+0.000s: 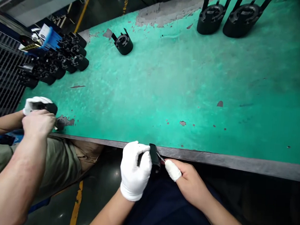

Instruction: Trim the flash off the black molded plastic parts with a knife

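Note:
My left hand (pixel 135 168), in a white glove, is closed around a black plastic part (pixel 153 156) at the table's front edge, above my lap. Much of that part is hidden by the glove and shadow. My right hand (pixel 191 184) is bare except for a white cover on the thumb. Its fingers are closed on a thin metal-tipped tool (pixel 160 157), whose tip is against or very near the black part's right side. The tool's handle is mostly hidden in the hand, so its exact kind cannot be made out.
The worn green table (pixel 166 86) has a dark front edge. Black cylindrical housings with upright prongs stand beyond: one housing (pixel 123 43), a pair (pixel 210 17) at the back right, several (pixel 55 67) by a blue bin (pixel 50 38). At left, a co-worker's hands (pixel 39 121) hold a black part.

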Motion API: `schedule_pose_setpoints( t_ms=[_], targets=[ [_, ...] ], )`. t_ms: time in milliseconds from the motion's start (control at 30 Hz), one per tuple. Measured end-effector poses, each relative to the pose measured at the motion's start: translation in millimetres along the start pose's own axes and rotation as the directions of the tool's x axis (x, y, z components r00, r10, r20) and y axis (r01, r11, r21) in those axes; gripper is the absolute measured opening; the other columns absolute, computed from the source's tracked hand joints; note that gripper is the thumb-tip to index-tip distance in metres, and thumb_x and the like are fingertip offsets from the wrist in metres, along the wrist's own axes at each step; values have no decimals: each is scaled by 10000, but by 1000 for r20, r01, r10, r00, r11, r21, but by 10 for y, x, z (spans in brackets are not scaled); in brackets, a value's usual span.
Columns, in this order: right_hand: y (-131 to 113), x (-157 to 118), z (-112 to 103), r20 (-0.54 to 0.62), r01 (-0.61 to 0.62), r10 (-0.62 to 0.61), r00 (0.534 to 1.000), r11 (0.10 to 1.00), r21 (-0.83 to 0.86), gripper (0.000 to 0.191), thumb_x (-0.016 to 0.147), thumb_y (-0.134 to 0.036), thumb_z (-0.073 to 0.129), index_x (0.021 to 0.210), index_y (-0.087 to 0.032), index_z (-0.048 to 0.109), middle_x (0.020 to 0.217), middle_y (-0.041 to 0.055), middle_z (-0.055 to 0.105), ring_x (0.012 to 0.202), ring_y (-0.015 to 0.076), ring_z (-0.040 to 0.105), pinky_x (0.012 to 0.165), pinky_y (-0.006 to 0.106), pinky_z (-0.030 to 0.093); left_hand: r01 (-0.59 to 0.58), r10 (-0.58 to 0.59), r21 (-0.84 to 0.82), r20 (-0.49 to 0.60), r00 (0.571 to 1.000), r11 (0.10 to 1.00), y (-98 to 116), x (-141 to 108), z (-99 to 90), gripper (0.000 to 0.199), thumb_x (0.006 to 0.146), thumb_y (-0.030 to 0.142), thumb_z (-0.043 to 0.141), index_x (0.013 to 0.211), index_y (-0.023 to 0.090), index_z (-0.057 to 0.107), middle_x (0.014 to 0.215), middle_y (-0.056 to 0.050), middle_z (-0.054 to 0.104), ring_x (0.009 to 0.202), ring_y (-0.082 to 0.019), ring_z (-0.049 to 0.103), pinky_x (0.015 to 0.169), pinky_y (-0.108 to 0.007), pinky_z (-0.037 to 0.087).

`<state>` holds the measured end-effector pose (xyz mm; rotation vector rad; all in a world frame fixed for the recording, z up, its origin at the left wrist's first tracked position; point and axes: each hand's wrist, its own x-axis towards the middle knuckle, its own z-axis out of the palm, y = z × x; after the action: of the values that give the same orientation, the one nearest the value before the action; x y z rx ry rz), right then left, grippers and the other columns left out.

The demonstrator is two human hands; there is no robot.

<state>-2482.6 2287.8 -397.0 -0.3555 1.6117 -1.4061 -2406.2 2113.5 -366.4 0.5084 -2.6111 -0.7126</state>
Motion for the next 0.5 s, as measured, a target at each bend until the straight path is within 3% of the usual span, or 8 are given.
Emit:
schedule_pose_setpoints(
  t_ms=[200,333,500],
  targets=[
    [-100,47,-28,29,-15,13,999,998,69,342,1014,-424,458,890,-235,715,939,19,704,976,254,629,940,374,478,31,-29,-74,29,999,997,-14,15,-6,203,891,119,592,1049,238,640,991,-28,688,1013,-222,646,1049,-487,479],
    [-131,81,19,-14,-72,74,997,994,81,311,997,-398,488,873,-250,732,928,17,714,958,262,636,939,390,487,39,-32,-152,52,998,988,-49,10,-5,246,861,108,611,1055,254,648,953,-5,680,892,-201,657,1042,-516,472],
    [-142,111,100,-77,-60,67,995,994,92,330,991,-401,499,817,-243,731,900,31,696,944,264,625,923,395,488,13,-9,-193,19,1000,981,-96,-31,23,266,852,93,620,1067,245,654,961,-9,666,923,-204,639,1047,-520,471]
  ],
)
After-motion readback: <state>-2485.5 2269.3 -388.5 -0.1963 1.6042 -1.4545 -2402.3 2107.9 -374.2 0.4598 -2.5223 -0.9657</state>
